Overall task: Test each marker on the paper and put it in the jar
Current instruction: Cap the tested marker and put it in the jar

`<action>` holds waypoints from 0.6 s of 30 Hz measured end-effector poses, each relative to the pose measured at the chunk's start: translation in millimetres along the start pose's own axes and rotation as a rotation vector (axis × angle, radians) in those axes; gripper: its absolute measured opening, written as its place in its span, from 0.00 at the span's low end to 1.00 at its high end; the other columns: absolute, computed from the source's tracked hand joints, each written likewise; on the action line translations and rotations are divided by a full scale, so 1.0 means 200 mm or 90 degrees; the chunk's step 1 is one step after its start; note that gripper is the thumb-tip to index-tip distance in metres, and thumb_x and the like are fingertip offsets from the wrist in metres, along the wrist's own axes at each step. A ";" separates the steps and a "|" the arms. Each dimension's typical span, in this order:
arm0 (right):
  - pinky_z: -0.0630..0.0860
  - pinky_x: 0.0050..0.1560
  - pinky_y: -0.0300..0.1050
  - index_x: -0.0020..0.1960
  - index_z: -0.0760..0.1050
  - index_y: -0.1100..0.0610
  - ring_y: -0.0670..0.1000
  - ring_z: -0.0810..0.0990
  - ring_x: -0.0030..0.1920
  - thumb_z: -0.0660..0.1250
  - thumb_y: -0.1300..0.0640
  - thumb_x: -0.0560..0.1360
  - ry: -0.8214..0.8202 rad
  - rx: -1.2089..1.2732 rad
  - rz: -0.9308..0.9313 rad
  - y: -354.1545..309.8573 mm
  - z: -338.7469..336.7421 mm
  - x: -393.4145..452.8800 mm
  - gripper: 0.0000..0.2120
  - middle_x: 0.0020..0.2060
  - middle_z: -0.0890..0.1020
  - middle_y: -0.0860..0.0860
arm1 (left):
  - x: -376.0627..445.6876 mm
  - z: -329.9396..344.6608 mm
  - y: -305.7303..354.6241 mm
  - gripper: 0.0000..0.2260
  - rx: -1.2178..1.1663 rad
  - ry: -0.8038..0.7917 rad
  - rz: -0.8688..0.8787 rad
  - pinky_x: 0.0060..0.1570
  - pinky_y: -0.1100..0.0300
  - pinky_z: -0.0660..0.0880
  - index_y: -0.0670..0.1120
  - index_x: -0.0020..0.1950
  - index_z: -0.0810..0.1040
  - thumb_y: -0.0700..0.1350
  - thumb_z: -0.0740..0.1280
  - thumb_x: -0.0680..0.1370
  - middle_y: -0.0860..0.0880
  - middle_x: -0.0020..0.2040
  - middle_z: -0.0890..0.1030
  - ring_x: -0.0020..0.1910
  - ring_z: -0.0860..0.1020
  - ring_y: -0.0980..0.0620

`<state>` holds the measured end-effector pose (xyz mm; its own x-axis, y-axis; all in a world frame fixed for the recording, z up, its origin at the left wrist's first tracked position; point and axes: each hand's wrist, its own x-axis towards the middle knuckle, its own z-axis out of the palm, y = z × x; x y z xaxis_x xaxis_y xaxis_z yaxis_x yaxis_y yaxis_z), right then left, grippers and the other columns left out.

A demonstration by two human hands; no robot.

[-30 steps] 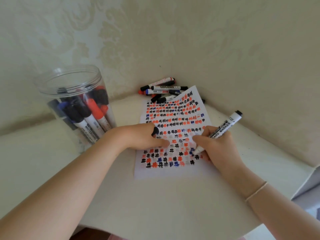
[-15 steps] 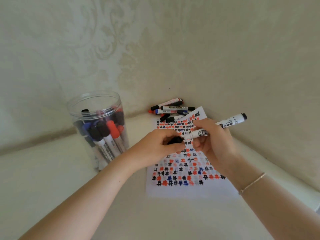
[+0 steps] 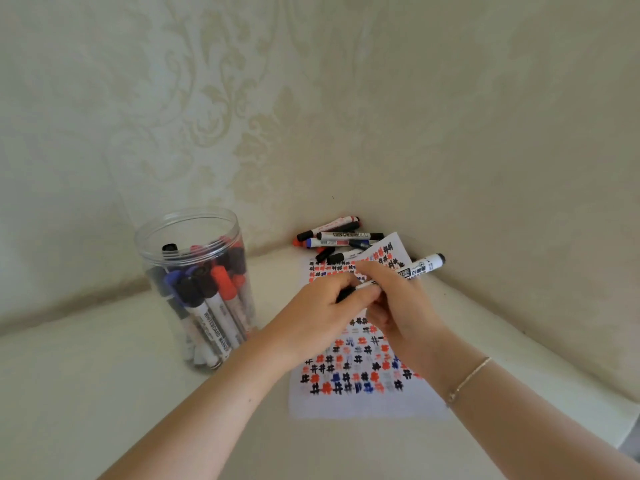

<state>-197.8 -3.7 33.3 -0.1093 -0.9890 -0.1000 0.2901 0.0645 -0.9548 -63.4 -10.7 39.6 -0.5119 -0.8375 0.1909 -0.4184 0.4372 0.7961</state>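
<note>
The marker (image 3: 417, 268) lies gripped in the right hand (image 3: 398, 303), its tip end meeting the black cap (image 3: 346, 293) pinched by the left hand (image 3: 325, 306), above the paper (image 3: 360, 403). Best to press the cap on straight until seated, then carry it to the jar (image 3: 194, 289), well off to the left hand's outer side.

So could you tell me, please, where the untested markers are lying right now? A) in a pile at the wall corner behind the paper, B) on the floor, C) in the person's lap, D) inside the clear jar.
A: the loose markers lie in a pile at the wall corner just behind the paper, apart from the jar.
</note>
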 end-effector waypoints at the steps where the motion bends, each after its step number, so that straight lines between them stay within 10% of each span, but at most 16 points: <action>1: 0.57 0.26 0.40 0.31 0.67 0.55 0.48 0.58 0.25 0.70 0.57 0.73 -0.010 0.005 0.008 -0.01 0.01 0.00 0.16 0.23 0.63 0.49 | 0.00 0.00 0.01 0.17 -0.001 0.013 0.000 0.51 0.46 0.76 0.50 0.50 0.80 0.61 0.59 0.78 0.47 0.44 0.83 0.43 0.80 0.49; 6: 0.56 0.26 0.41 0.35 0.68 0.55 0.48 0.57 0.23 0.69 0.48 0.73 0.039 0.102 0.076 -0.12 0.01 0.01 0.16 0.23 0.62 0.49 | -0.02 -0.06 0.07 0.15 0.059 0.113 -0.009 0.33 0.59 0.67 0.50 0.38 0.77 0.55 0.60 0.80 0.53 0.28 0.73 0.27 0.70 0.55; 12: 0.57 0.22 0.38 0.37 0.65 0.57 0.46 0.59 0.18 0.62 0.60 0.77 0.161 -0.049 -0.037 -0.18 0.11 0.02 0.12 0.17 0.62 0.47 | -0.03 -0.16 0.19 0.22 0.260 0.282 -0.010 0.23 0.63 0.59 0.44 0.28 0.74 0.56 0.59 0.76 0.49 0.20 0.69 0.19 0.64 0.55; 18: 0.54 0.21 0.36 0.34 0.59 0.53 0.48 0.53 0.21 0.61 0.63 0.75 0.210 0.110 0.093 -0.13 0.24 -0.04 0.16 0.22 0.58 0.49 | -0.06 -0.20 0.27 0.26 0.423 0.363 -0.009 0.22 0.58 0.61 0.44 0.23 0.65 0.54 0.60 0.78 0.50 0.17 0.62 0.18 0.61 0.51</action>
<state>-158.9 -3.7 71.3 -0.3465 -0.8735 -0.3419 0.4770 0.1498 -0.8660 -49.7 9.1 103.5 -0.1247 -0.8022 0.5838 -0.8635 0.3775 0.3343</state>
